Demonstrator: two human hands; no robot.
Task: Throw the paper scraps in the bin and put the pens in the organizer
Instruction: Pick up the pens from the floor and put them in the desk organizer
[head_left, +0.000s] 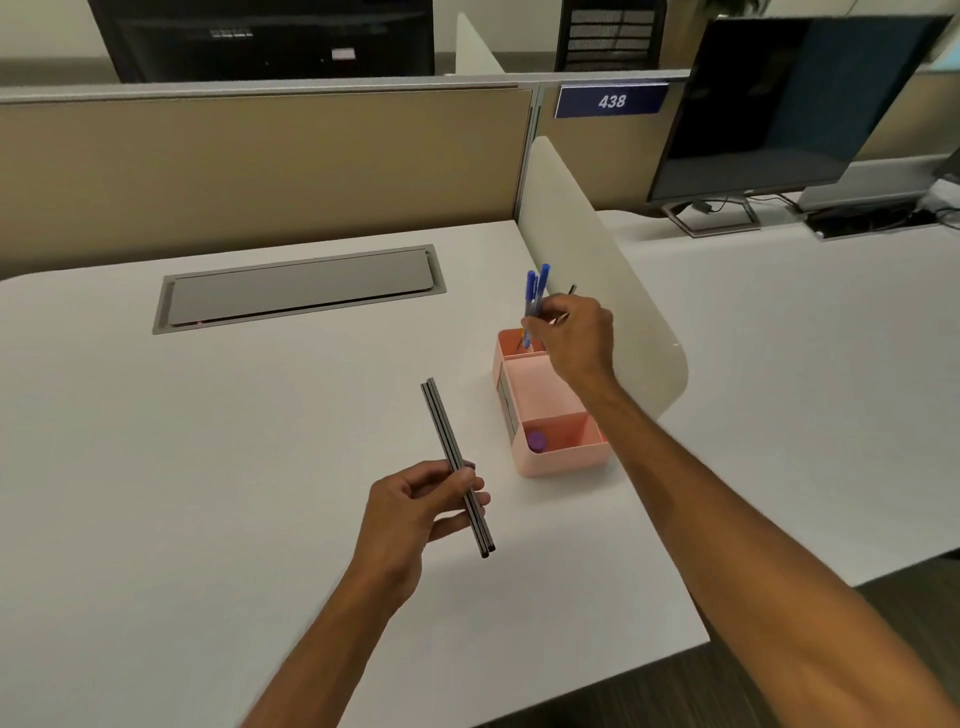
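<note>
A pink organizer (524, 395) stands on the white desk by the curved divider. My right hand (576, 332) is over its far compartment, closed around several pens; two with blue caps (537, 288) stick up, their lower ends dipping into that compartment. A dark pen tip shows behind my fingers. My left hand (415, 512) hovers over the desk in front of the organizer, gripping two thin dark pens (451, 457) held side by side and slanting away from me. No paper scraps or bin are in view.
A purple-capped item (536, 441) lies in the organizer's near compartment. A grey cable hatch (298, 288) is set into the desk (182, 467) at the back. A cream divider (597, 270) stands right of the organizer; a monitor (779, 104) stands on the neighbouring desk.
</note>
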